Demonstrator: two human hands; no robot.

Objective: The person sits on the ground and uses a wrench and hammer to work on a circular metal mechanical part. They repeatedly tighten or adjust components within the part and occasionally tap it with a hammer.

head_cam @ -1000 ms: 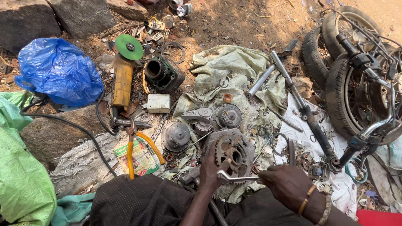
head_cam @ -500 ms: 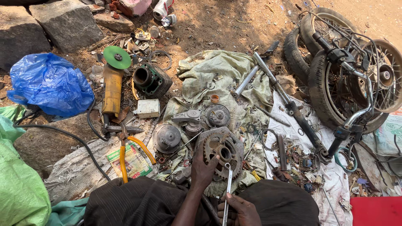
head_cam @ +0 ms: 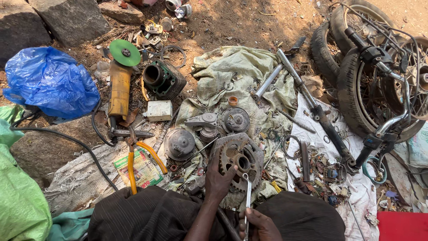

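Note:
A round toothed sprocket hub (head_cam: 240, 161) lies on dirty cloth between my knees. My left hand (head_cam: 219, 180) rests flat on its near left side, fingers spread over the teeth. My right hand (head_cam: 257, 224) is at the bottom edge, closed around the handle of a silver spanner (head_cam: 247, 198). The spanner stands nearly upright, its ring end at the hub's centre.
Around the hub lie a round metal cover (head_cam: 179, 143), a small engine casing (head_cam: 204, 121), orange-handled pliers (head_cam: 133, 167) and a yellow angle grinder with a green disc (head_cam: 120, 85). Fork tubes (head_cam: 307, 100) and tyred wheels (head_cam: 356, 76) lie right; a blue bag (head_cam: 49, 82) sits left.
My right hand has swung the spanner from lying flat at the right to standing upright on the hub's centre. My left hand stayed on the hub. The view shifted slightly.

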